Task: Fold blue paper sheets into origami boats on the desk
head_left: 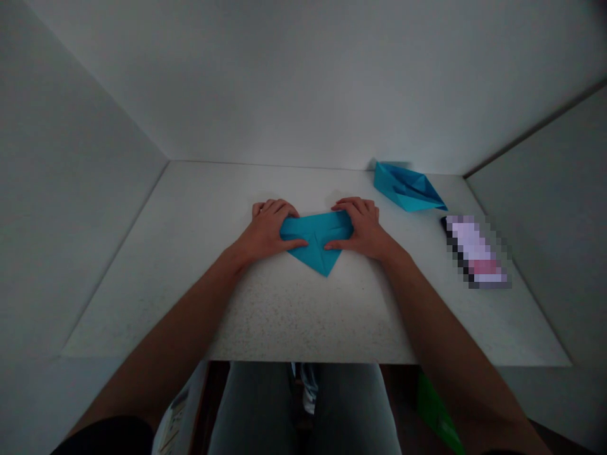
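Note:
A blue sheet of folded paper (317,229) lies on the white tabletop, its straight edge toward the wall and its point toward me. My left hand (272,229) grips the left end, thumb on top of the paper and fingers curled around the far corner. At the other end my right hand (361,226) holds the paper the same way, its thumb pointing inward. Creases run across the face of the paper between the two thumbs. What lies under the fingertips is hidden.
A finished-looking blue paper boat (408,188) stands by the back wall at the right. Nearer, a phone (477,253), its screen blurred out, lies by the right wall. Walls enclose the white table (308,322) at the left, back and right. My legs are under its front edge.

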`<action>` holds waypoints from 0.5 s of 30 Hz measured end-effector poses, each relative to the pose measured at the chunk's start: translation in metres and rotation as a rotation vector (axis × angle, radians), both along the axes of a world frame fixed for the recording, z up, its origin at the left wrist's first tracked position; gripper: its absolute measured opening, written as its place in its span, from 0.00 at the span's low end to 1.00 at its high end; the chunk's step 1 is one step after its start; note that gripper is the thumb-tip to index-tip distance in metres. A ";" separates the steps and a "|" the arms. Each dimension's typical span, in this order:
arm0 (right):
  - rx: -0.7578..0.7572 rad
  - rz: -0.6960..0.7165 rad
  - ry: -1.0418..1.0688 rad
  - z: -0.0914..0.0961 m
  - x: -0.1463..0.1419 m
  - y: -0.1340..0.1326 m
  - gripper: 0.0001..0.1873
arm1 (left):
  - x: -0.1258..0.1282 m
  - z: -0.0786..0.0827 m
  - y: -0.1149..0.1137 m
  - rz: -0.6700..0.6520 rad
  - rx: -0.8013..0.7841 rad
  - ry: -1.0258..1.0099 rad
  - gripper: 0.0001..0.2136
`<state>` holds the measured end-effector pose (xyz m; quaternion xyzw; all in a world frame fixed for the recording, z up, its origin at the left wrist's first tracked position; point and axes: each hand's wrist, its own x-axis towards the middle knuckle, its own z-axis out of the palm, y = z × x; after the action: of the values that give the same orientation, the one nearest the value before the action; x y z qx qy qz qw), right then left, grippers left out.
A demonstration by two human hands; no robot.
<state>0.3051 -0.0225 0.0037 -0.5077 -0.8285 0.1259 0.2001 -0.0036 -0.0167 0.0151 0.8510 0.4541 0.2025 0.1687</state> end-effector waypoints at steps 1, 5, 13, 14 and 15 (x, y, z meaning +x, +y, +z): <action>0.006 -0.010 0.012 0.000 0.000 0.000 0.53 | 0.001 0.000 0.000 -0.003 -0.003 -0.003 0.28; 0.018 -0.007 0.034 0.002 -0.002 0.000 0.50 | 0.001 0.004 0.000 -0.055 0.029 -0.011 0.24; 0.003 0.210 0.059 0.018 0.009 0.002 0.20 | -0.006 0.014 0.001 -0.268 0.001 -0.018 0.10; -0.014 0.232 0.072 0.018 0.011 0.002 0.21 | -0.006 0.015 0.000 -0.285 -0.005 -0.031 0.11; -0.031 0.247 0.081 0.018 0.012 0.002 0.21 | -0.007 0.015 -0.001 -0.299 -0.014 -0.043 0.12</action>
<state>0.3175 -0.0202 0.0219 -0.3992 -0.8740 0.1827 0.2083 -0.0104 -0.0178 0.0305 0.9034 0.3201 0.1902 0.2126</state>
